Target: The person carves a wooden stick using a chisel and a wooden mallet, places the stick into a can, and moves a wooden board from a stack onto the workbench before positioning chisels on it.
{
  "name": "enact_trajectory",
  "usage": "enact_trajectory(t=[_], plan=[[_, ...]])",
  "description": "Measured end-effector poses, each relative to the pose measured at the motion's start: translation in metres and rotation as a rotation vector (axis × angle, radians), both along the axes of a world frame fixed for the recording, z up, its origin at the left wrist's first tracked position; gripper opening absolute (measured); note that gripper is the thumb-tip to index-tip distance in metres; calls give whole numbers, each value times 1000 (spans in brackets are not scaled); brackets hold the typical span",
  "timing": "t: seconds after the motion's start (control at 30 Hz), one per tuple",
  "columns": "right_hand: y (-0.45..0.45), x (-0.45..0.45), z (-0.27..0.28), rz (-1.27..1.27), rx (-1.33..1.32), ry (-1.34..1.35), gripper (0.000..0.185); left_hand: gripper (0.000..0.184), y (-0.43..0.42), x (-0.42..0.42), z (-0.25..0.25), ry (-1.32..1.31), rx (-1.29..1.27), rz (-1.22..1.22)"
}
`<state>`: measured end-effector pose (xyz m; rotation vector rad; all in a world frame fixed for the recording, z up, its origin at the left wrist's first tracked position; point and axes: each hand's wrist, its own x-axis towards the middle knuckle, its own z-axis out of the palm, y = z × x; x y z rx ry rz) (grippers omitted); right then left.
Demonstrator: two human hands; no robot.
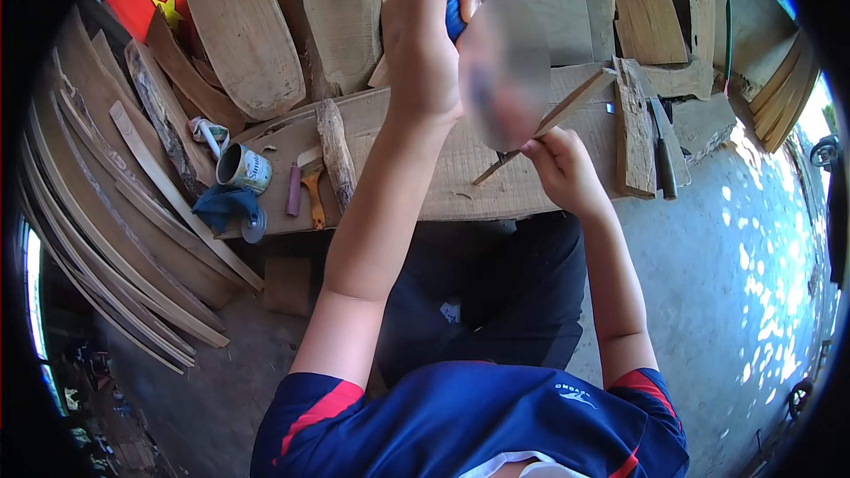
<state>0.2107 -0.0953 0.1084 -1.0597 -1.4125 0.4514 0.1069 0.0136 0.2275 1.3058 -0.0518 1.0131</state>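
My left hand [423,49] is raised over the wooden board [425,186], its fingers wrapped round the blue handle [455,19] of a tool. A blurred patch hides most of that tool, so its kind is unclear. My right hand [565,170] pinches a thin wooden strip [577,103], which slants with its lower end on the board. Just left of the right fingertips, a dark thin tip meets the strip. Small wood shavings [462,194] lie on the board near it.
Left on the board are a paintbrush [313,188], a purple stick [294,190], a tin can [244,168] and a blue cloth [225,207]. A dark-handled tool [664,159] lies at right beside a rough wood piece [635,137]. Long planks [133,212] lean at left; slabs [345,13] stand behind.
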Motion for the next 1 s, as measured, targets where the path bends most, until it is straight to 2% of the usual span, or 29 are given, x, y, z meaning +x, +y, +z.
enact_trajectory(t=[0.1,0.17,0.27,0.37,0.4,0.47,0.57,0.7,0.77,0.8,0.87,0.97,1.0], plan=[[-2,-2,3,3,-34,-39,44,31,-4,15,-24,82,46,52],[0,3,-4,-28,-72,-32,45,30,1,20,-38,114,80,1],[-1,3,-2,-44,14,-37,46,31,2,9,-21,73,-30,13],[-1,-7,7,-117,0,-144,43,31,-6,4,-13,14,-13,33],[-3,-9,9,-114,-1,-143,43,30,-6,8,-24,50,84,72],[-5,-11,12,-158,-158,-126,41,30,-3,19,-47,119,100,56],[-1,-12,4,-172,4,-136,39,29,1,9,-36,97,10,35],[2,-14,5,-167,49,-173,38,31,-6,-2,-21,38,37,82],[-2,-12,9,-226,-191,-215,35,32,-4,12,-50,59,101,121],[0,-11,6,-225,-189,-218,35,32,-6,14,-57,91,106,122],[4,-7,-2,-215,-91,-111,32,31,4,9,-67,63,-30,111],[3,-6,-5,-196,-16,-114,32,32,9,-11,-44,-47,-132,78],[2,-7,-4,-199,-20,-111,32,31,8,-15,-37,-74,-97,92]])
